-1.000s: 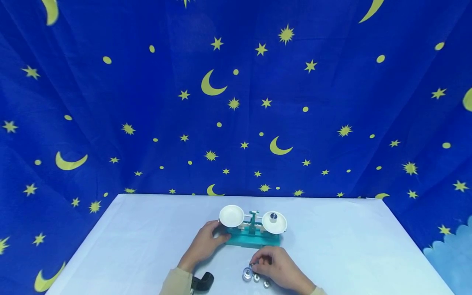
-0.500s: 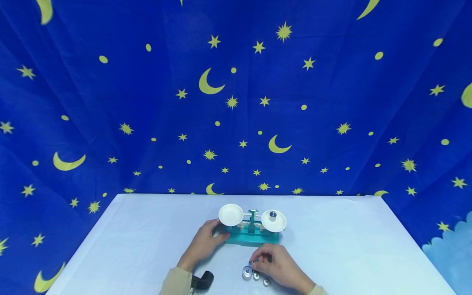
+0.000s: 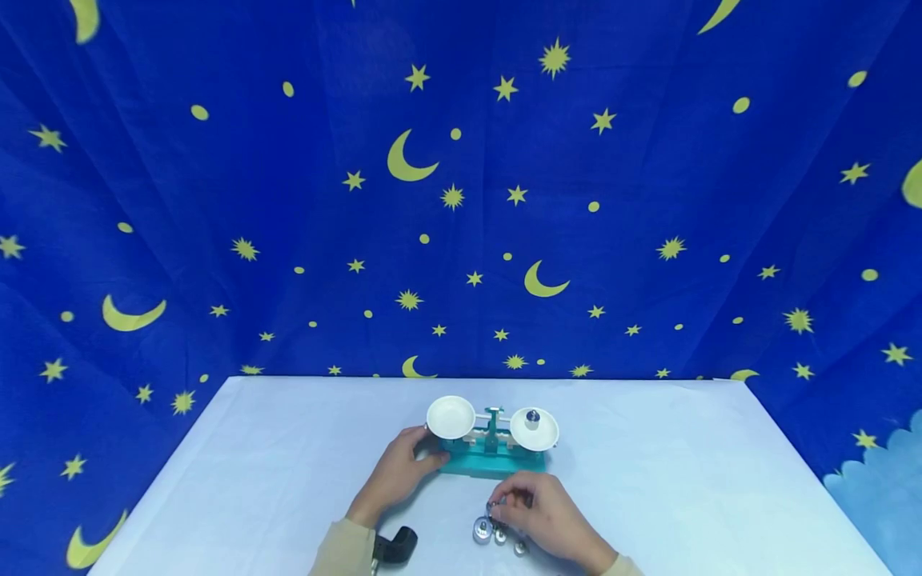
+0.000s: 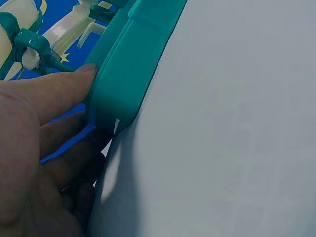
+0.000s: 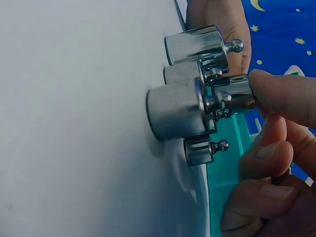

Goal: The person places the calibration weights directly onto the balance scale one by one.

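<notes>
A green balance scale [image 3: 493, 462] with two white pans stands on the table. One metal weight [image 3: 533, 420] sits in its right pan [image 3: 536, 442]; the left pan [image 3: 450, 418] holds nothing. My left hand [image 3: 398, 470] grips the left end of the base, thumb in front and fingers behind it. In front of the scale, my right hand [image 3: 543, 512] pinches a shiny cylindrical weight [image 5: 239, 94] among other weights. A larger knobbed weight [image 3: 483, 530] and smaller ones, such as this weight [image 3: 520, 549], stand close by. The right fingertips are partly hidden in the right wrist view.
A black curved object [image 3: 398, 546] lies by the left sleeve, at the near side. The white-covered table [image 3: 684, 480] ends at a blue curtain [image 3: 461, 240] with yellow stars and moons.
The head view has shifted slightly. My right fingers have risen a little, and more of the pinched weight shows above the others. The left hand stays on the scale's base.
</notes>
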The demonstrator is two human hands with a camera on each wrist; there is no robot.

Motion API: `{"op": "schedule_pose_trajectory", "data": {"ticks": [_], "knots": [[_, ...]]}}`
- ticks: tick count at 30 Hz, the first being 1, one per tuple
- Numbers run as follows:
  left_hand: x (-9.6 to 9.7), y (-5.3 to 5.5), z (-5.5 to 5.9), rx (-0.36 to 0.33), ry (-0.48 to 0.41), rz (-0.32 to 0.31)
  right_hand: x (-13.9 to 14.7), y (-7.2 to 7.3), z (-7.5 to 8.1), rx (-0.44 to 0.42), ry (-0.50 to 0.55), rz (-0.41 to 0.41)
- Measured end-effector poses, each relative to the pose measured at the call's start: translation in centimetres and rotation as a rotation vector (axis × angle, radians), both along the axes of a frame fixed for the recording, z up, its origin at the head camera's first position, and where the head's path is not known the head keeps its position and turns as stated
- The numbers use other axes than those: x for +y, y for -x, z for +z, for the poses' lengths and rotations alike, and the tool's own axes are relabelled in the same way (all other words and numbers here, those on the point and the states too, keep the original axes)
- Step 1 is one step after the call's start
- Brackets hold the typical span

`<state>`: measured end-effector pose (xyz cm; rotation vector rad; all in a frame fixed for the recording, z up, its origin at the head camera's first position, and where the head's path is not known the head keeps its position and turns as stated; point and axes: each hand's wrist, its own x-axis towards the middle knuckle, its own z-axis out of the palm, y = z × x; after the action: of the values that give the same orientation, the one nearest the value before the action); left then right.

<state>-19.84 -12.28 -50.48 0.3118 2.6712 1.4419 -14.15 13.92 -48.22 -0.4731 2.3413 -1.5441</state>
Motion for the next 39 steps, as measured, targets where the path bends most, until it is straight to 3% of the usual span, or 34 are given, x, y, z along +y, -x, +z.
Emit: {"op": "schedule_pose_trajectory", "data": {"ticks": [39], "knots": [[0.0,-0.1,0.1,0.004,-0.003,0.002,0.5,-0.6,2.4,0.069,-0.046,-0.03]]}}
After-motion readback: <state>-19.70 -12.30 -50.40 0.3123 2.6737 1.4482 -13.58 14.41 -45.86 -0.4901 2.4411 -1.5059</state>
